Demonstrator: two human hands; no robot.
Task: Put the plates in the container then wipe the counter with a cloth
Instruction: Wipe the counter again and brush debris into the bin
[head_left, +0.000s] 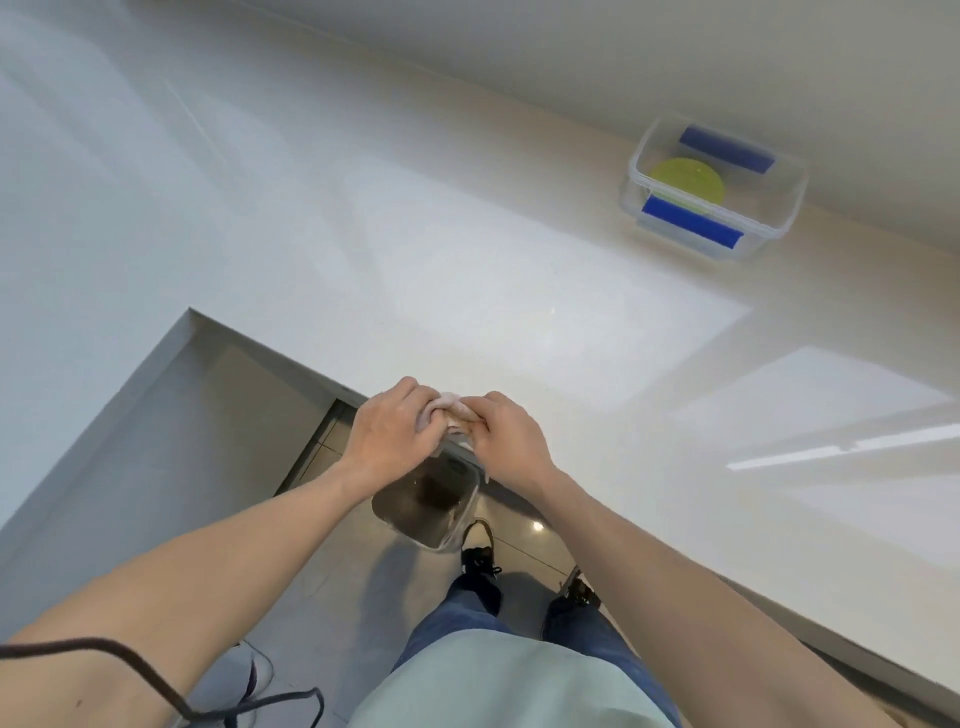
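Observation:
A clear plastic container (779, 221) with blue clips stands at the far right of the white counter (467, 270), against the wall. A yellow-green plate (688, 179) lies inside it. Near the counter's front edge, my left hand (392, 428) and my right hand (506, 434) are both closed on a pale, bunched-up cloth (449, 410), gripping it from either side. The cloth is held above a small metal bin (426, 512) that sits on the floor below the counter edge. Most of the cloth is hidden by my fingers.
The counter is L-shaped, with an inner corner at the left of my hands. Below are grey floor tiles, my jeans and dark shoes (478, 556). A black cable (156, 675) hangs at the lower left.

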